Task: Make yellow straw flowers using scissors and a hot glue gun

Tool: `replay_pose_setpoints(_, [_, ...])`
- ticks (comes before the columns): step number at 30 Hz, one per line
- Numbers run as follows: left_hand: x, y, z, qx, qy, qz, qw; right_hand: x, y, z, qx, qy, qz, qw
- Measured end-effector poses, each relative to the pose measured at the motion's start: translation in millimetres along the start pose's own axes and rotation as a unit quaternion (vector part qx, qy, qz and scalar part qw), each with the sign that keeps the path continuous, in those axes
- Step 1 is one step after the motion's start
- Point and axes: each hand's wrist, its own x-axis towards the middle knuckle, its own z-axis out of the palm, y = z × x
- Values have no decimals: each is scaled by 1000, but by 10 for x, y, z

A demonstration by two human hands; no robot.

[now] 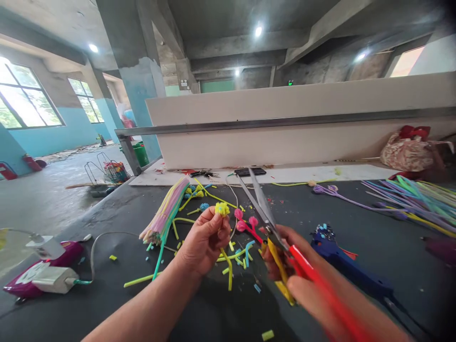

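Note:
My left hand [204,242] pinches a small yellow fuzzy pipe-cleaner flower [222,209] between thumb and fingers. A bent yellow stem [229,271] hangs below that hand. In my right hand [302,289] is a large pair of scissors [264,209] with red and yellow handles. Its blades are slightly parted and point up and away, to the right of the flower, not touching it. Pink fuzzy balls on a stem [241,225] lie between the hands. Yellow and blue pipe-cleaner offcuts [238,255] are scattered beneath them on the black table [221,318].
A bundle of pastel pipe cleaners [166,211] lies left. To the right are a blue glue gun [347,261] and more coloured stems [409,204]. A phone [250,171] rests at the back by the white board [249,147]. A magenta power strip [21,282] and chargers sit front left.

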Motion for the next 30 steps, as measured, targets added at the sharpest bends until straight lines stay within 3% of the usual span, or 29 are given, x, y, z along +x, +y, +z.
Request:
replay_pose_setpoints(2, [-20, 1, 28, -24, 8, 9, 1000, -103, -39, 118, -91, 69, -59, 992])
replay_pose_setpoints(5, [-54, -1, 67, -57, 4, 12, 998, -181, -77, 260, -234, 139, -135, 953])
replay_pose_setpoints(10, [-106, -39, 102, -83, -13, -2, 997, -156, -108, 306, -349, 102, -178, 914])
replay_pose_setpoints(30, [-148, -125, 136, -67, 11, -22, 997, -167, -57, 345, -373, 88, -204, 901])
